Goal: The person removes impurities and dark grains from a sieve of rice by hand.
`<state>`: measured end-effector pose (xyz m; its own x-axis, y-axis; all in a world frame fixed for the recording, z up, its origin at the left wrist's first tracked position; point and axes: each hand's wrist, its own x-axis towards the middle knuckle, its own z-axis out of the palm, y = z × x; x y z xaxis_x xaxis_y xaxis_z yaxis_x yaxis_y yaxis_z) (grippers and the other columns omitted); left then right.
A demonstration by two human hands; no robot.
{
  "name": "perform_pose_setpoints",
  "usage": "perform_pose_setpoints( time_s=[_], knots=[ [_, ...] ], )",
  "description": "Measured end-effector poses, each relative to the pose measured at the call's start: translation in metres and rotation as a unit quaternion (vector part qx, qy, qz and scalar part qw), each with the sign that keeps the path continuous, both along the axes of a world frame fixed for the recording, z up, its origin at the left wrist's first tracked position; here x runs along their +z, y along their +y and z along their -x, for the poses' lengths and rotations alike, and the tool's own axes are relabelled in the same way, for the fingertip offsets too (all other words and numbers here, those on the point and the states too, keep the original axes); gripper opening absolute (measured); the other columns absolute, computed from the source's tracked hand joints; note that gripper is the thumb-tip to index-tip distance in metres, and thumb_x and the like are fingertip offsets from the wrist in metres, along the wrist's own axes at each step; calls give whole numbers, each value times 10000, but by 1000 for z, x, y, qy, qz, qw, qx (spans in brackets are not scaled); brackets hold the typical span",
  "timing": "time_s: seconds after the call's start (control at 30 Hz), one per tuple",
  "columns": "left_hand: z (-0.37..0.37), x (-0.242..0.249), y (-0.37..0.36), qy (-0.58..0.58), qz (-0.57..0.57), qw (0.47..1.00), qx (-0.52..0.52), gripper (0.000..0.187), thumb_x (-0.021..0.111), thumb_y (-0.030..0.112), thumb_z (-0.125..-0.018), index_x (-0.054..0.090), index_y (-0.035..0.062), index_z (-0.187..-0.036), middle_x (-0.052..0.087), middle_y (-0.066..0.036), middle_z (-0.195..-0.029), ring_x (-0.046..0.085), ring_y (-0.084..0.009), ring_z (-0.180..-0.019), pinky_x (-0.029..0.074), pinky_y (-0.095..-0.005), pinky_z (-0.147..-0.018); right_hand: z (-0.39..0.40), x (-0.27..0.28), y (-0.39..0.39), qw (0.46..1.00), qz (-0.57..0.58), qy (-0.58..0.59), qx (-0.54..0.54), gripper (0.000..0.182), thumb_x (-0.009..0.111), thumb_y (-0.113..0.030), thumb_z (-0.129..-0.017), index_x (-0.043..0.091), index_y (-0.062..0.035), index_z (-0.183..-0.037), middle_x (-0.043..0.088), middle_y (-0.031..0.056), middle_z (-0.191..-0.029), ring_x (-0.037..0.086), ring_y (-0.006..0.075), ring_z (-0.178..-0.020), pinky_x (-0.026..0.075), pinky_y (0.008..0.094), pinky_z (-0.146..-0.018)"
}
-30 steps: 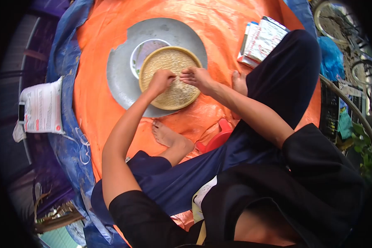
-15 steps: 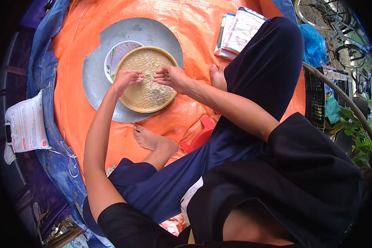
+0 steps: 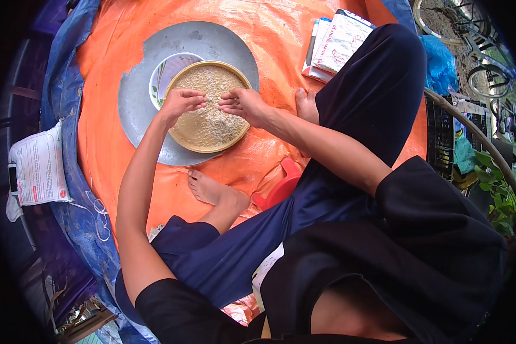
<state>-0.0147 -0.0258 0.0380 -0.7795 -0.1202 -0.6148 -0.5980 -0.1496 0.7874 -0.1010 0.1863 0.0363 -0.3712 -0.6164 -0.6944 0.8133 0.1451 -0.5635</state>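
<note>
Round tan tray (image 3: 233,146), rough pale grains (image 3: 207,124), both hands' (image 3: 184,104) fingers bent, clamping unclear

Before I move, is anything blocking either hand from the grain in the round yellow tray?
Nothing visible does: the left hand and right hand are both over the yellow tray, with bare grain showing between them. I cannot tell whether the fingertips touch it.

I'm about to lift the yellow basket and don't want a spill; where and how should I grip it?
Probably both hands on opposite sides of the raised rim of the yellow basket, left and right, coming from your body's side. It's wide, round, shows no handles and carries loose grain; its left edge overlaps the bowl.
</note>
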Motion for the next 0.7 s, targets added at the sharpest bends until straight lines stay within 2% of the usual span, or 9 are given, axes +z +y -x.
perform_pose_setpoints(
  time_s=[0.07, 0.17, 0.27, 0.43, 0.63, 0.67, 0.7],
  knots=[
    [4, 9, 6, 7, -9, 1000, -11, 234, 659, 34, -871, 634, -104, -1058, 682, -158, -982, 684, -192, -888, 571, -263, -816, 0, 0, 0, 1000, -3, 2, -3, 370, 335, -192, -993, 523, 84, -1153, 616, 203, -1121, 641, 251, -1032, 544, 300, -892],
    [13, 26, 22, 18, -9, 999, -35, 217, 688, 54, -855, 655, -81, -1021, 691, -138, -943, 681, -171, -853, 567, -255, -785, 1, -10, -1, 999, -9, -4, -42, 353, 411, -207, -966, 571, 89, -1070, 653, 185, -1001, 667, 239, -901, 560, 297, -814],
    [20, 35, 34, 30, 22, 997, -68, 203, 718, 81, -837, 671, -55, -981, 696, -112, -898, 677, -149, -810, 560, -248, -755, 2, -20, -3, 999, 14, -20, -40, 341, 404, -202, -964, 576, 79, -1055, 652, 170, -979, 665, 223, -875, 561, 294, -809],
    [28, 47, 44, 51, 54, 991, -111, 171, 739, 103, -824, 684, -23, -925, 691, -79, -831, 674, -135, -764, 553, -243, -728, 0, -4, -2, 997, 42, -37, -51, 365, 361, -215, -969, 577, 70, -1044, 653, 161, -965, 663, 215, -865, 564, 289, -808],
    [27, 41, 29, 34, 127, 985, -116, 168, 739, 92, -815, 686, -36, -910, 692, -79, -814, 670, -127, -731, 547, -239, -660, 2, -5, -1, 996, 75, -48, -32, 402, 322, -229, -982, 559, 83, -1073, 637, 191, -1010, 662, 240, -920, 562, 303, -840],
    [25, 40, 24, 49, 200, 969, -138, 145, 727, 45, -779, 695, -70, -862, 692, -128, -746, 684, -158, -679, 548, -274, -594, 1, -3, -1, 995, 72, -52, -38, 406, 320, -229, -984, 556, 86, -1080, 632, 198, -1021, 662, 246, -930, 562, 307, -845],
    [24, 44, 25, 13, 271, 947, -175, 135, 723, 36, -765, 699, -64, -852, 689, -139, -729, 689, -170, -677, 549, -285, -595, 2, 0, 0, 995, 79, -57, -38, 396, 318, -216, -983, 549, 87, -1092, 629, 206, -1043, 658, 253, -957, 558, 311, -860]
  ],
)
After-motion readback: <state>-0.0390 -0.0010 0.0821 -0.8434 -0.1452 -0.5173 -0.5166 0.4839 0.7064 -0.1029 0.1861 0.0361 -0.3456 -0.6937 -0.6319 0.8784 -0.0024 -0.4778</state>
